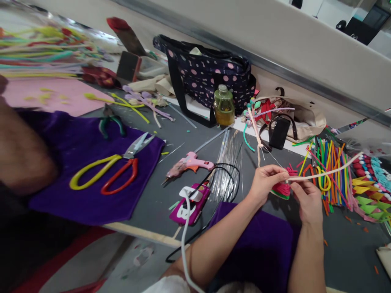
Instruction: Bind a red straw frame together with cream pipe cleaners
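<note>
So the left hand [265, 183] has its fingers pinched on the end of a pale fuzzy stem [330, 172], which pokes out past the right hand [309, 202]. Can't really tell what the right fingers are clamped on, but they're just under the stem. A pink-and-green piece [280, 190] is right below the left fingers, with a pink glue gun [200, 163] on the table [345, 252] further left.

I've got 1 feed, the head cam: worn up top, looking fwd & down over the grey table [345, 244], rolled so the white partition [305, 53] slopes down L to R behind. Close-in shot: left hand [265, 183] & right hand [309, 199] R of ctr, forearms [226, 234] rising from btm edge. Co-worker's arm [27, 146] blurred, far L.
</note>
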### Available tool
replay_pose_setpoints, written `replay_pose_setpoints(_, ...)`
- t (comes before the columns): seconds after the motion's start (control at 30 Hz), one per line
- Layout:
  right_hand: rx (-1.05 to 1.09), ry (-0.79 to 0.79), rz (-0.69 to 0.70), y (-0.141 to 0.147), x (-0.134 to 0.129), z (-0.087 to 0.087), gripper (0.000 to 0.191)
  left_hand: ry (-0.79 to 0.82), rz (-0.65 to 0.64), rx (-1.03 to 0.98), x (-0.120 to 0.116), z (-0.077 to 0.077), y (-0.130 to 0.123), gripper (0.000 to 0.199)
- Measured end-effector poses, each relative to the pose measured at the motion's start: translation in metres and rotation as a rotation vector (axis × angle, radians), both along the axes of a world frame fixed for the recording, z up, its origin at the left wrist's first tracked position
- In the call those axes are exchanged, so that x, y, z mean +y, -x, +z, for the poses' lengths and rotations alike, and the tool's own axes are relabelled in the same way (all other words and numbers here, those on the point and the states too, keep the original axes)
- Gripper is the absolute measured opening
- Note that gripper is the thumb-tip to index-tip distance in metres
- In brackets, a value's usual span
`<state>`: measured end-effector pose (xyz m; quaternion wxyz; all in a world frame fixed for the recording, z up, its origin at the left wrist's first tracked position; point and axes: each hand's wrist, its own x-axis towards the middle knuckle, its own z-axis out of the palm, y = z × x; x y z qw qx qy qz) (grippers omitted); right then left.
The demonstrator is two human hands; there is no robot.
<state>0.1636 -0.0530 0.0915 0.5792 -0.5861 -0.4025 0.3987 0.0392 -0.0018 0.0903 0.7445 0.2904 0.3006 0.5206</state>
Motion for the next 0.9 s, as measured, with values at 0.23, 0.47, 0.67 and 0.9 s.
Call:
replay_pose_setpoints(0.23, -0.119, -0.211, -0.15, 0.009, 0.001, 0.003, 0.02, 0.021, -0.021, 0.002, -0.001, 0.0, -0.002, 0.029)
replay_pose_setpoints(0.47, -0.299, -0.318, -0.265, 0.015, -0.001, 0.003, 0.014, -0.147, -0.029, 0.096, -0.005, -0.003, -0.005, 0.03)
replay_pose_setpoints(0.67, -0.277, -0.294, -0.373, 0.007, -0.002, 0.003, 0.016, -0.362, -0.148, 0.293, -0.011, -0.009, -0.008, 0.044)
replay_pose_setpoints(0.9, -0.191, -0.273, -0.185, -0.003, -0.003, 0.007, 0.013, -0.442, -0.148, 0.363, -0.007, -0.015, -0.005, 0.044)
